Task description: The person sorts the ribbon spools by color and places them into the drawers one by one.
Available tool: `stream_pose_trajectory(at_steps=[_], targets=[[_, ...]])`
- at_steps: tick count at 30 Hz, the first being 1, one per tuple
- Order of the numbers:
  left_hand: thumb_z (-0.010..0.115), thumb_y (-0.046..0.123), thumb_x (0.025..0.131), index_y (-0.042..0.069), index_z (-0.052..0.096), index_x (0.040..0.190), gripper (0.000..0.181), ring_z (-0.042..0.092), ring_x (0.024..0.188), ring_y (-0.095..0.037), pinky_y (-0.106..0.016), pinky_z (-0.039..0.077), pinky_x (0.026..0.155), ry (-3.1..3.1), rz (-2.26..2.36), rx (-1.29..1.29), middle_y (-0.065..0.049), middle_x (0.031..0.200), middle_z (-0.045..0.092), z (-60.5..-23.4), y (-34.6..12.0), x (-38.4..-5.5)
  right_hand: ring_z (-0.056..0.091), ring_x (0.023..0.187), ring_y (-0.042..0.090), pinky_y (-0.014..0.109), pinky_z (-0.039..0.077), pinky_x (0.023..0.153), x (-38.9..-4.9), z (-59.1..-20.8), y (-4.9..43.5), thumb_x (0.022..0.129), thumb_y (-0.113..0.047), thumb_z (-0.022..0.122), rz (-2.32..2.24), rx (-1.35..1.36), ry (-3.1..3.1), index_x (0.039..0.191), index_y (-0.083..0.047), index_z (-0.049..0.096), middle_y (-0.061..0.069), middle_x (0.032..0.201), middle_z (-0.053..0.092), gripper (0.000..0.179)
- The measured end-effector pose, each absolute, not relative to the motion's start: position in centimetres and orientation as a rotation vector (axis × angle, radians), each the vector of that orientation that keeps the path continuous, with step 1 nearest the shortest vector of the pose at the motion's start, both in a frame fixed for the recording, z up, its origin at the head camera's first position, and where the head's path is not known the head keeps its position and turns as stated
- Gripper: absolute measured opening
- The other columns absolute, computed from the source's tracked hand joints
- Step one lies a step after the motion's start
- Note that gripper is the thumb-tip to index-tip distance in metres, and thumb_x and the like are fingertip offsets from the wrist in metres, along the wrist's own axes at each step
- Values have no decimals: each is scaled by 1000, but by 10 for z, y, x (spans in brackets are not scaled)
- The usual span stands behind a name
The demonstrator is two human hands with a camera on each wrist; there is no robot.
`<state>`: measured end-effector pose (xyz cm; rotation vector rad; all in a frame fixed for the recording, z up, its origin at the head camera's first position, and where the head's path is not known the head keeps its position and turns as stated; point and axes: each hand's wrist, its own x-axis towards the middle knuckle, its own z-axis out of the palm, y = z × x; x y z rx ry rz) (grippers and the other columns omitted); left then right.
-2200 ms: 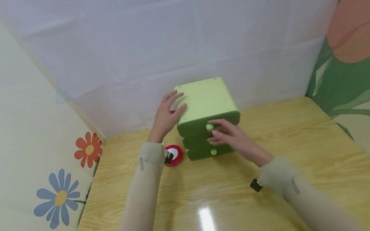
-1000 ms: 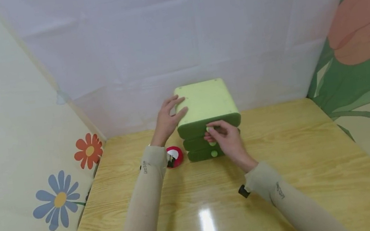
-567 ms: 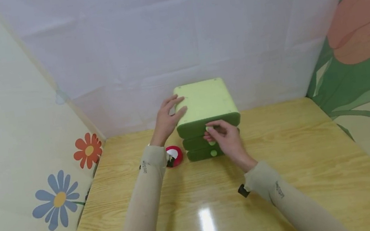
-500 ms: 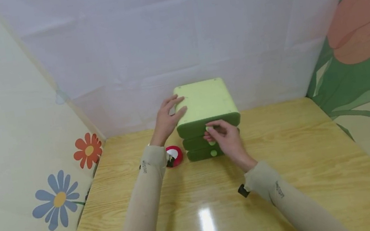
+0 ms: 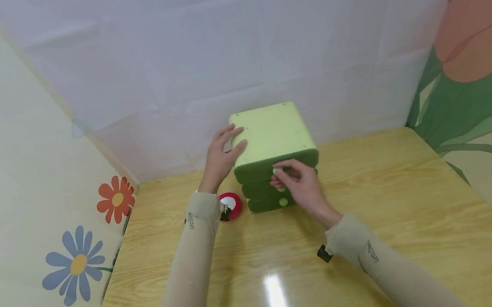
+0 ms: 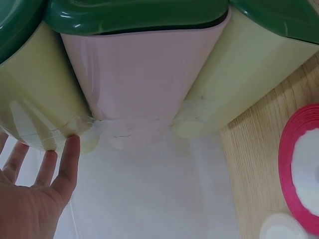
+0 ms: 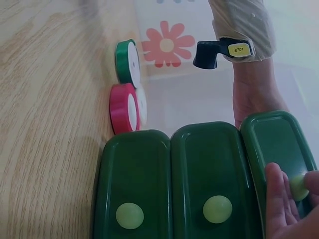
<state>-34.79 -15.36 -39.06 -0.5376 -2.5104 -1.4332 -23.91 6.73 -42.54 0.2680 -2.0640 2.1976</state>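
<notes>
A small chest of drawers [image 5: 271,131] with a pale green top and dark green drawer fronts stands against the back sheet. My left hand [image 5: 220,158] rests along its top left edge; in the left wrist view, the fingertips of that left hand [image 6: 37,184] touch the chest's pale side. With thumb and fingers, my right hand [image 5: 303,184] pinches the round knob of the top drawer. The right wrist view shows this pale green knob [image 7: 299,187] between the right hand's fingers [image 7: 279,194]. All three drawer fronts look flush, and the lower two knobs are untouched.
Left of the chest, partly behind my left wrist, lies a red ribbon spool [image 5: 234,205]. The right wrist view also has a green ribbon spool [image 7: 127,63] beside the red one. Under everything is a wood-grain table [image 5: 373,183], bounded by a flower-printed left wall [image 5: 77,263].
My right hand has moved slightly left and its loose fingers have come together on the top knob. It holds still there over the last second. The left hand stays on the chest.
</notes>
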Motion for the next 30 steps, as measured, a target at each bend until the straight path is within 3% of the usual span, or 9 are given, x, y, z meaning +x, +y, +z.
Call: stream_pose_trajectory(at_steps=[10, 17, 30], targets=[[66, 51, 99, 28, 60, 146, 53, 35, 152, -26, -49, 52, 111, -2512, -1452, -543, 4, 164, 39, -392, -156, -349, 76, 92, 29, 35, 65, 84, -232, -426, 67, 102, -9, 65, 2198, 269, -2072, 123, 0, 67, 27, 107, 74, 23], [66, 53, 98, 28, 60, 145, 53, 35, 152, -25, -49, 51, 112, -2513, -1461, -544, 5, 163, 39, -393, -157, -350, 76, 90, 26, 35, 66, 83, -227, -426, 67, 101, -7, 65, 2189, 270, -2090, 123, 1, 66, 28, 106, 74, 23], [66, 51, 99, 26, 61, 145, 52, 36, 151, -26, -49, 52, 111, -2511, -1442, -539, 4, 163, 40, -393, -156, -350, 76, 89, 21, 53, 62, 92, -215, -425, 69, 102, -7, 64, 2251, 255, -2089, 123, 1, 66, 28, 107, 73, 23]])
